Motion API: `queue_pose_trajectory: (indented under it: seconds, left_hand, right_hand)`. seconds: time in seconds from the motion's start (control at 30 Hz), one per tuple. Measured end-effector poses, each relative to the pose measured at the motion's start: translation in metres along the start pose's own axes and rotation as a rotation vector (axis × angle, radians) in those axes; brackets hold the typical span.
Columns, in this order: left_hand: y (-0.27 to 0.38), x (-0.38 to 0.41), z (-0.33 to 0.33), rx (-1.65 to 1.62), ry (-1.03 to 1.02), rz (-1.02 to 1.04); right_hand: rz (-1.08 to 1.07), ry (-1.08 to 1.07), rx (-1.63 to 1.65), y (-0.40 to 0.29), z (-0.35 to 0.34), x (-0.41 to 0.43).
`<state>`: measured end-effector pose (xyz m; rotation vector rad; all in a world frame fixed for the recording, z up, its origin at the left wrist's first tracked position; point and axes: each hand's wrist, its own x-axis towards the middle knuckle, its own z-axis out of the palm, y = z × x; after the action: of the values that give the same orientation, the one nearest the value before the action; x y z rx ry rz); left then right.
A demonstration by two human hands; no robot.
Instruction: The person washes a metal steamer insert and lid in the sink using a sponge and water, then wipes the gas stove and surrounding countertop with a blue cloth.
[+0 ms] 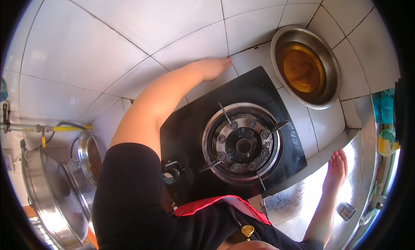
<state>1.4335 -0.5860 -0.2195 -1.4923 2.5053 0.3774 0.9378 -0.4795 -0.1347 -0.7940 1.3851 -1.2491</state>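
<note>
My left hand [215, 69] reaches past the back edge of a black gas stove [191, 126] and lies on the white tiled counter [249, 60] near the wall. Its fingers are stretched out flat; the palm side is hidden. A round burner [243, 146] with metal pan supports sits on the stove, with no pot on it. Off to the right, my right hand [337, 165] hovers above a shiny stainless steel surface [291, 201], fingers extended and nothing visible in them. In the back corner stands a metal basin [332, 88] holding amber-brown liquid [303, 68].
A short metal cylinder [346, 212] stands on the steel surface. Along the right edge are bottles, one of them turquoise [384, 109]. To the left are a large metal pan [53, 198], a smaller metal bowl [86, 149] and a gas pipe with a yellow valve handle [43, 140].
</note>
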Motion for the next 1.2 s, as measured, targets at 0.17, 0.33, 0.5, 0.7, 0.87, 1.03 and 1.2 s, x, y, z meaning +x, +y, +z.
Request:
queue_pose_trajectory:
  seconds: [0.17,0.33,0.5,0.7,0.87,1.03,1.2]
  left_hand:
    - [0.019,0.016,-0.017,-0.022,0.03,-0.005]
    - [0.031,0.09,-0.028,-0.008,0.085,-0.123]
    - [0.025,0.131,-0.029,0.141,-0.095,-0.172]
    - [0.03,0.132,-0.051,0.098,-0.112,-0.231]
    - [0.032,0.128,-0.047,0.147,-0.053,-0.161]
    - [0.008,0.115,-0.01,0.274,0.109,0.093]
    - [-0.005,0.051,-0.002,0.21,0.18,0.117]
  right_hand:
    - [-0.071,-0.065,-0.016,-0.007,0.006,-0.024]
    - [-0.043,-0.026,-0.011,-0.003,-0.008,-0.042]
    - [-0.03,0.066,-0.028,0.006,-0.021,-0.045]
    - [-0.023,0.066,-0.002,0.009,-0.026,-0.043]
    - [0.002,0.021,0.039,0.013,-0.026,-0.038]
    - [0.038,-0.013,0.046,0.007,-0.021,-0.038]
    - [0.044,0.047,-0.077,0.018,-0.031,-0.039]
